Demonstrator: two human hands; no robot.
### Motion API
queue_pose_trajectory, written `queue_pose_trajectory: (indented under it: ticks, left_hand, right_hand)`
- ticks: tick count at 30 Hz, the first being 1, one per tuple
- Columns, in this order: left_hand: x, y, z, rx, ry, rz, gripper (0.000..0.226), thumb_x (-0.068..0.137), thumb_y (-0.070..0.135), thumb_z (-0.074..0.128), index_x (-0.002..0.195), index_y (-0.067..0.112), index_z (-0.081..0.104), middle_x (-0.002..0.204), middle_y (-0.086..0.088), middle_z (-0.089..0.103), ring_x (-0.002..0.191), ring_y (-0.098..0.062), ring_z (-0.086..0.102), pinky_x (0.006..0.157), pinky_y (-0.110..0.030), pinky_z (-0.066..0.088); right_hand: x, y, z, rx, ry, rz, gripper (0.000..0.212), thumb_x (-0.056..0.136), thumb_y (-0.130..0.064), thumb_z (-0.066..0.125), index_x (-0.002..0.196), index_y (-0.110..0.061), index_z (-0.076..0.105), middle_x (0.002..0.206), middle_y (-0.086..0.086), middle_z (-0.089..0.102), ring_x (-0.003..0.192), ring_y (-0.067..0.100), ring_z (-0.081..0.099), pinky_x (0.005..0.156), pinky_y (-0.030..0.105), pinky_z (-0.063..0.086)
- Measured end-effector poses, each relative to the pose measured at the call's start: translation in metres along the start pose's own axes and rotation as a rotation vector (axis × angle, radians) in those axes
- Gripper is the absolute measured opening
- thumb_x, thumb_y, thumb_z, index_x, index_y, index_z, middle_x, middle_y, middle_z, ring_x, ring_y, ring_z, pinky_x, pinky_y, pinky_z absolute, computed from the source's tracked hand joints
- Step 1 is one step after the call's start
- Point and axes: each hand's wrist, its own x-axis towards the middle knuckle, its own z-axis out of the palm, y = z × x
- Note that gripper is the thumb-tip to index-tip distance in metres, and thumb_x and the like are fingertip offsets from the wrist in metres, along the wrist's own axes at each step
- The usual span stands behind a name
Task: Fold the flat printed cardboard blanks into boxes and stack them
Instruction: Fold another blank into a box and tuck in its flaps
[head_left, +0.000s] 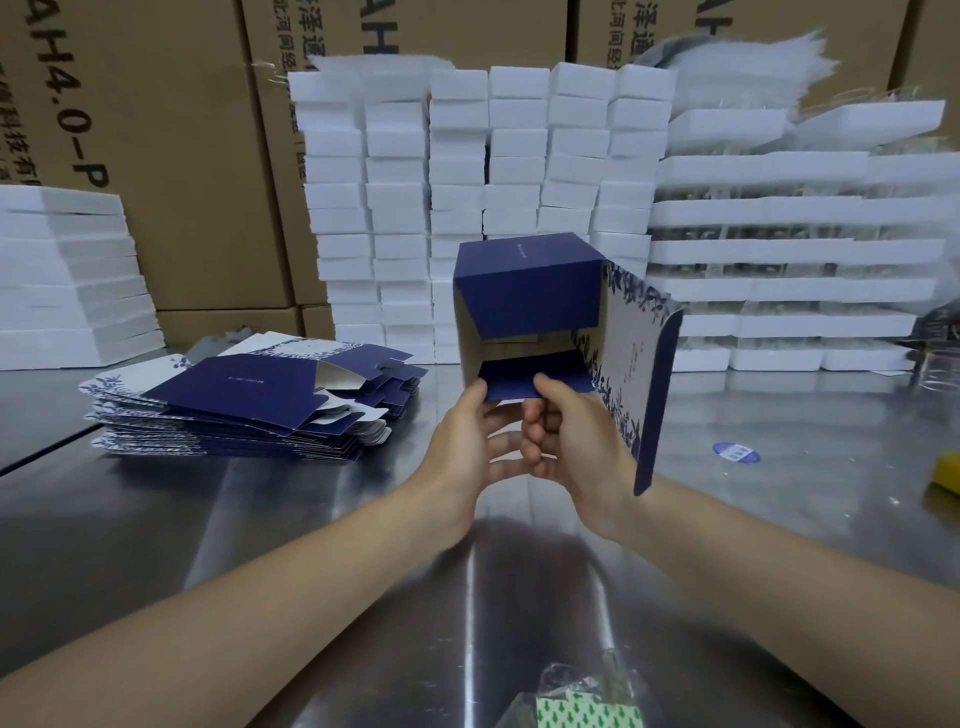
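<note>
Box (524, 296) sits mid-frame, held up off the metal table (260, 519), open end tipped toward the camera, presumably so the person can see inside while closing the end flaps. Navy top panel faces up, and a bare cardboard wall shows on the box's left. Long floral side panel (631, 364) hangs open to the right with its navy edge strip pointing down; not tucked yet. Small navy flap (519, 384) at the lower edge of the opening is the part in work. Left hand (467, 441): thumb on the flap's left corner, other fingers curled loosely underneath, part open, seemingly propping the box from below. Right hand (566, 436): thumb on top of the flap near its middle, fingers bent under it, so it's pinching that flap. The two hands are touching or nearly so; can't tell which. My read: mid-fold, bottom or end flap being pushed in, side panel to follow. Pile of flat blanks (244, 405) lies centre-left on the table, well apart from the hands, within reach for the next pick. White foam blocks (467, 171) are stacked in columns behind the box, with brown cartons (156, 130) behind those. Blue sticker (736, 452) lies on the table at right. No finished printed boxes visible anywhere, so the stacking spot is unclear.
</note>
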Motion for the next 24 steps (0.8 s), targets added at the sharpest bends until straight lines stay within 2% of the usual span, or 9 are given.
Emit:
queue_pose_trajectory:
  ticks: [4,9,12,14,17,18,19,21,24]
  left_hand:
    - [0.004,-0.001,-0.002,-0.047,0.034,-0.017,0.045,0.114,0.039,0.034,0.125,0.005,0.063,0.097,-0.004,0.082,0.062,-0.021,0.066,0.066,-0.036,0.062]
    - [0.004,0.003,-0.006,-0.061,0.078,0.011,0.042,0.114,0.040,0.034,0.113,0.015,0.067,0.095,-0.002,0.083,0.085,-0.024,0.081,0.066,-0.039,0.065]
    - [0.010,0.011,-0.013,0.132,0.113,0.119,0.049,0.114,0.041,0.030,0.115,0.017,0.072,0.098,0.000,0.083,0.087,-0.023,0.081,0.070,-0.043,0.067]
    - [0.017,0.020,-0.022,0.343,0.148,0.206,0.049,0.114,0.039,0.029,0.115,0.016,0.072,0.103,0.001,0.082,0.085,-0.020,0.081,0.069,-0.041,0.063]
    - [0.027,0.029,-0.036,0.450,0.241,0.206,0.043,0.110,0.037,0.035,0.104,0.016,0.073,0.095,0.000,0.082,0.082,-0.020,0.080,0.071,-0.037,0.053]
    - [0.029,0.031,-0.040,0.465,0.274,0.202,0.041,0.109,0.038,0.038,0.101,0.016,0.072,0.092,0.000,0.082,0.080,-0.019,0.080,0.070,-0.036,0.051]
    - [0.031,0.033,-0.043,0.483,0.303,0.206,0.040,0.107,0.038,0.039,0.099,0.016,0.071,0.092,0.000,0.081,0.077,-0.017,0.080,0.069,-0.035,0.051]
    - [0.032,0.037,-0.048,0.509,0.338,0.229,0.039,0.101,0.041,0.041,0.100,0.014,0.070,0.095,0.000,0.078,0.073,-0.012,0.078,0.066,-0.035,0.052]
    - [0.031,0.042,-0.051,0.533,0.313,0.267,0.036,0.097,0.044,0.044,0.096,0.018,0.070,0.082,0.011,0.076,0.065,-0.002,0.073,0.064,-0.035,0.055]
  right_hand:
    - [0.007,0.005,-0.001,-0.011,0.003,-0.006,0.046,0.105,-0.043,0.059,0.066,-0.019,0.057,0.055,-0.003,0.047,0.046,0.012,0.048,0.048,0.020,0.046]
    - [0.015,0.007,-0.007,-0.182,-0.033,-0.161,0.038,0.102,-0.045,0.065,0.077,-0.017,0.060,0.058,-0.005,0.054,0.052,0.012,0.053,0.048,0.023,0.043]
    - [0.014,0.006,-0.013,-0.295,-0.090,-0.147,0.018,0.098,-0.039,0.073,0.092,-0.023,0.068,0.069,-0.011,0.068,0.063,0.007,0.064,0.054,0.022,0.050]
    - [0.015,0.007,-0.017,-0.339,-0.094,-0.055,0.018,0.095,-0.034,0.078,0.104,-0.023,0.067,0.081,-0.009,0.072,0.070,0.006,0.069,0.056,0.020,0.053]
    - [0.018,0.006,-0.018,-0.195,-0.004,0.033,0.014,0.094,-0.028,0.074,0.105,-0.027,0.065,0.087,-0.008,0.074,0.072,0.006,0.069,0.056,0.023,0.053]
    - [0.021,0.004,-0.019,-0.085,0.032,0.034,0.016,0.096,-0.029,0.068,0.111,-0.026,0.066,0.095,-0.004,0.077,0.078,0.009,0.069,0.061,0.026,0.054]
    - [0.024,0.003,-0.021,0.006,0.080,0.003,0.025,0.101,-0.025,0.060,0.126,-0.024,0.063,0.113,0.004,0.076,0.089,0.015,0.068,0.071,0.031,0.056]
    - [0.031,0.002,-0.031,-0.027,0.187,-0.121,0.051,0.108,-0.015,0.054,0.156,-0.027,0.041,0.152,0.011,0.053,0.113,0.025,0.061,0.097,0.045,0.056]
    - [0.034,-0.001,-0.042,-0.403,0.217,-0.406,0.104,0.089,-0.019,0.084,0.163,-0.046,0.017,0.164,-0.009,0.026,0.144,0.018,0.042,0.117,0.050,0.044]
